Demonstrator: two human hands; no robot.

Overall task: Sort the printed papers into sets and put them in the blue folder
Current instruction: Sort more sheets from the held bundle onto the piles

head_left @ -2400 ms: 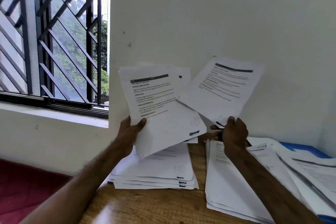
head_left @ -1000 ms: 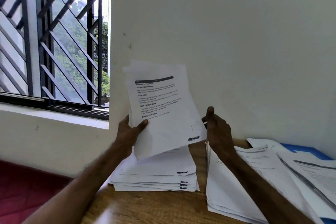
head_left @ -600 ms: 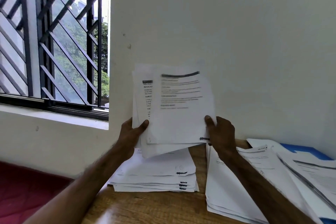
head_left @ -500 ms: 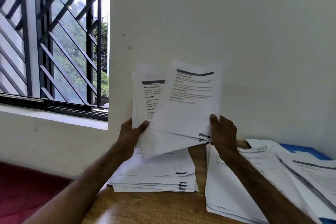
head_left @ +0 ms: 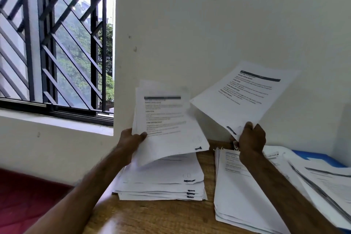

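Fingers of my right hand [head_left: 251, 138] pinch a white printed sheet [head_left: 245, 99] — the white paper pile [head_left: 233, 205] sits just below; left hand [head_left: 129, 142] grips a white paper sheaf [head_left: 167, 129]

Barred window [head_left: 57, 43] — wooden table [head_left: 152, 218]

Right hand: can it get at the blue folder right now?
Probably, but not cleanly. The folder lies just right of the right hand, nothing standing between. But that hand pinches a sheet, and papers cover most of the folder.
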